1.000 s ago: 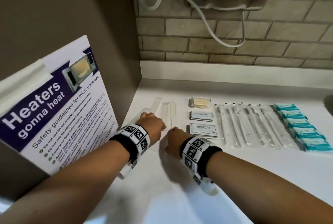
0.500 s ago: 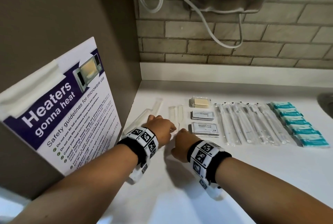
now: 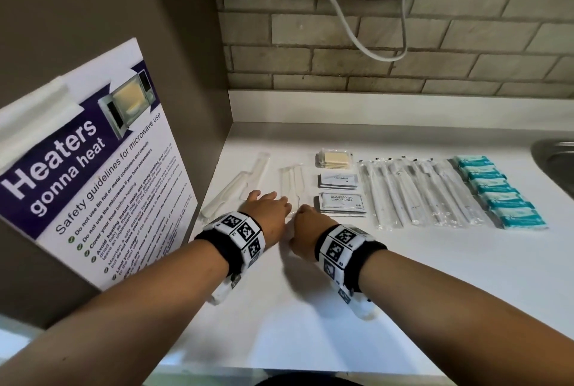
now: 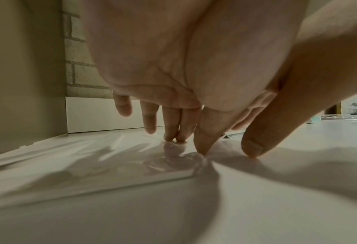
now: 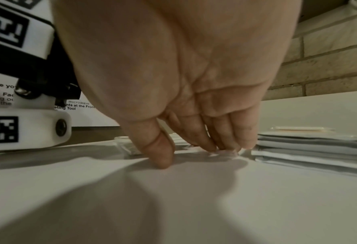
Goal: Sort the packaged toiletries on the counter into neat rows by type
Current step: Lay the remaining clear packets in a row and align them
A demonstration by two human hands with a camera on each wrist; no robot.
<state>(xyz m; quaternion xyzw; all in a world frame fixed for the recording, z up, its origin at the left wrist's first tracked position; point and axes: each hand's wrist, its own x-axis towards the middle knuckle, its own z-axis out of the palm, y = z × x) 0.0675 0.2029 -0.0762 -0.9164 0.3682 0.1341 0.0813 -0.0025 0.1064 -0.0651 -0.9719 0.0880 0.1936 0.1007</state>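
Squaring up clear-wrapped packets (image 3: 292, 180) with both hands: left hand (image 3: 267, 211) flat, straight fingertips (image 4: 201, 148) pressing the wrapper onto the counter (image 3: 310, 308); right hand (image 3: 306, 230) likewise open, fingers (image 5: 225, 142) down, gripping nothing. Best slid flat, ends lined up. Sachet stack (image 3: 341, 204) sits just right of the right fingers; side wall (image 3: 192, 44) near left; open room behind the wrists.
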